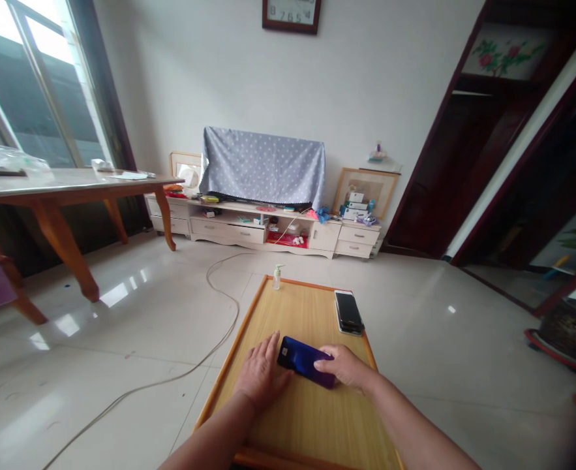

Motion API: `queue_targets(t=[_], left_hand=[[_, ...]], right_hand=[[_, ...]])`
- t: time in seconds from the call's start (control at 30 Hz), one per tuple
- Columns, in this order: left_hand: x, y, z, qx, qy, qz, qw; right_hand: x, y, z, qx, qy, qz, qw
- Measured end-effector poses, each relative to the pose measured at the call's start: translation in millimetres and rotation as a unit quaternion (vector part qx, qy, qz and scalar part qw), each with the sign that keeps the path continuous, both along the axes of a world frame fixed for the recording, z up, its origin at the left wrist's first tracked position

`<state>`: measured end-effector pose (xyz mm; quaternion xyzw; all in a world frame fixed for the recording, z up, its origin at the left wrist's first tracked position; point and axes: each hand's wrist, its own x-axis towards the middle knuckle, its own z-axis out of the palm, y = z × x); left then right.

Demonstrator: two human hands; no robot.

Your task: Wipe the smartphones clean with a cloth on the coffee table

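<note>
A blue-purple smartphone [301,359] is over the wooden table top, its shiny back facing up and its camera end toward the left. My right hand [342,367] grips the other end, thumb across the back and fingers hidden along the far side. Beside the camera end is my left hand [262,372], fingers stretched forward and thumb reaching toward the phone's near edge. Whether that thumb touches the phone I cannot tell. At the table's far right lies a stack of phones [349,312], the top one with a dark screen facing up.
The low wooden table [312,431] has a raised orange-brown rim. A small clear pump bottle [276,277] stands at its far left corner. A cable [180,377] winds over the tiled floor. Beyond are a white TV cabinet [229,230] and a larger table [72,186] on the left.
</note>
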<state>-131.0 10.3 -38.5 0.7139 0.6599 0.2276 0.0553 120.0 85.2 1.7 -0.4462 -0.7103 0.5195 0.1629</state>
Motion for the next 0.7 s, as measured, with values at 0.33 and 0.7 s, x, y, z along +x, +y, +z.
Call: queue_targets(t=[0.33,0.7], left_hand=[[3.6,-2.0,14.0,0.005,0.013,-0.082,0.997],[5.3,-6.6,24.2,-0.024,0.014,-0.042,0.999]], right_hand=[[5.8,9.0,9.2,-0.154,0.055,-0.008,0.986],[-9.4,20.0,-41.5,-0.047,0.070,-0.209,0.974]])
